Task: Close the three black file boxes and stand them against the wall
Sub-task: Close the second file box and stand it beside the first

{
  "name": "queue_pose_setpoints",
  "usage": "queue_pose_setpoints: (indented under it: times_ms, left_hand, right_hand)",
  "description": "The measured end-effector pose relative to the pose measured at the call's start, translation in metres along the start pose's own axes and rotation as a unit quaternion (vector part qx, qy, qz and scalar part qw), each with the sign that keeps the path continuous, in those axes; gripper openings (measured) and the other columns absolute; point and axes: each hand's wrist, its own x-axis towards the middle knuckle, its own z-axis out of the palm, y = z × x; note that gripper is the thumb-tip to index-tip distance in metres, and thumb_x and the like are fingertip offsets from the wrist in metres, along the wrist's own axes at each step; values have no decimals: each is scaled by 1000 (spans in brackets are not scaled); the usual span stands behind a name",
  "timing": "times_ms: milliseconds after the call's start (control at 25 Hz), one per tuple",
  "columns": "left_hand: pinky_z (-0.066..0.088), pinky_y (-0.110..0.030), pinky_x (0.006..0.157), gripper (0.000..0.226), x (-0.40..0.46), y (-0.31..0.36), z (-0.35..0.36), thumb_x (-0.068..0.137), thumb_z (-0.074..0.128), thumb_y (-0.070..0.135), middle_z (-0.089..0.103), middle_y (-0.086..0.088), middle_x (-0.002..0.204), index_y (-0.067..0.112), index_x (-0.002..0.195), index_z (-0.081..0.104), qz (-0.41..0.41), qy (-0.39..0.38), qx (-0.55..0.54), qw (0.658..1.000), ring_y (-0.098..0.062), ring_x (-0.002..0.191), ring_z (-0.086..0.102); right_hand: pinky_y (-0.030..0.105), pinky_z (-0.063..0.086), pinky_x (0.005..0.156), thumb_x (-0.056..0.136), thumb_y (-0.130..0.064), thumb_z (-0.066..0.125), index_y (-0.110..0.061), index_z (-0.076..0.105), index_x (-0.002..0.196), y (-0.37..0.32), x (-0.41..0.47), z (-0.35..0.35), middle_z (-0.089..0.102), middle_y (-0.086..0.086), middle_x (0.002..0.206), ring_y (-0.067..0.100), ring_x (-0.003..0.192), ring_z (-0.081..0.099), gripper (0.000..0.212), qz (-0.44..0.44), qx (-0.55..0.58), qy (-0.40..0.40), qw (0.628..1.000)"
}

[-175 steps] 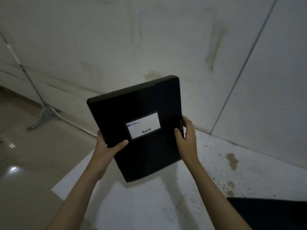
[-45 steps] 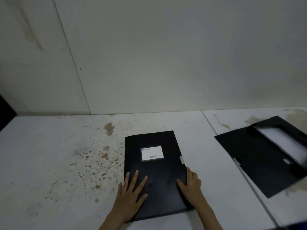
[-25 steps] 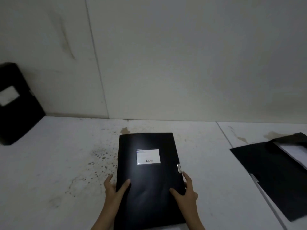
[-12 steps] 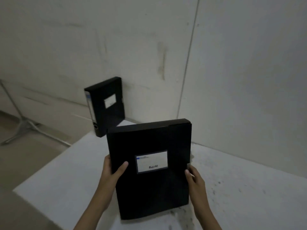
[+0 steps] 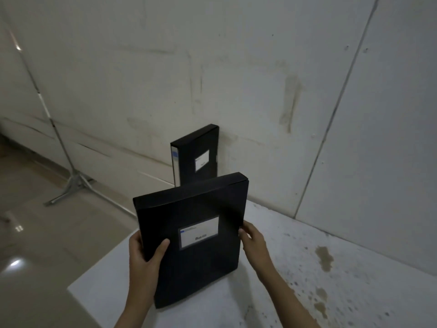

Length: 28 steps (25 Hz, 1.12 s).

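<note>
Both hands, left and right, grip a closed box by its sides above the counter, in front of another box standing upright against the wall.

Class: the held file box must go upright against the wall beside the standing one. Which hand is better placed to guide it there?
The right hand: it grips the held box on the edge toward the wall; the left hand holds the floor-side edge.
</note>
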Motion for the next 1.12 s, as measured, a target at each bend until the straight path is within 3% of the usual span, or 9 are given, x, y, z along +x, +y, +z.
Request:
queue_pose_setpoints:
  times_ms: [120,240,280,400,560,640,760,960,1120]
  left_hand:
    - [43,-37,87,39,19,-6,-10,81,64,13,53,12,99,24,110,41,-6,13,-7,1000,-11,94,53]
    - [43,-40,92,44,35,-16,-15,79,65,13,52,7,101,22,115,40,-17,37,-8,999,-20,101,51]
    - [43,-41,93,46,39,-20,-16,79,66,14,51,3,104,22,116,39,-23,49,-7,998,-21,104,50]
    - [42,-42,96,59,47,-28,-12,79,66,9,44,-3,118,15,128,34,-28,84,1,996,-24,109,47]
    - [47,-23,90,57,54,-32,4,78,59,-10,34,-3,118,11,124,32,14,83,3,996,-10,103,42]
    - [48,-5,75,49,64,-28,15,83,54,-8,46,-3,112,30,110,39,47,87,-23,995,-10,94,48]
    - [54,-13,69,33,88,-25,30,95,31,26,72,11,96,34,108,60,43,88,23,995,-8,93,65]
    - [55,-14,64,36,111,-38,63,95,28,27,66,4,105,30,112,59,52,96,33,993,-9,96,64]
    - [52,-25,76,47,131,-63,86,85,52,-6,55,-7,117,16,124,39,50,86,56,993,-18,103,57]
  right_hand:
    - [37,45,101,97,-19,41,-17,35,138,-21,11,20,41,6,145,20,121,50,41,12,-2,-31,999]
    - [10,49,71,95,-14,44,-23,25,141,-46,19,36,36,-1,144,2,88,56,50,-22,1,-45,999]
    - [7,49,70,95,-12,45,-25,22,142,-55,21,41,34,-3,144,2,90,57,54,-46,3,-39,998]
    - [23,33,110,92,-11,47,-33,17,143,-84,26,59,21,-12,150,13,135,34,64,-175,-32,-19,984]
    - [19,7,108,90,-17,46,-46,17,140,-119,24,87,5,-12,157,9,142,4,65,-361,-185,-61,912]
    - [38,12,112,89,-18,45,-46,17,140,-120,27,100,4,-10,158,17,144,-6,65,-387,-269,-114,874]
    - [56,23,111,86,-17,44,-41,20,140,-111,40,111,6,-5,158,21,143,-22,64,-359,-312,-167,864]
    - [46,49,95,84,-7,47,-36,28,138,-106,76,100,8,-4,157,21,142,-26,64,-339,-277,-160,885]
    - [42,54,86,83,-3,48,-34,30,137,-105,110,92,6,-4,158,25,140,-28,65,-325,-292,-151,887]
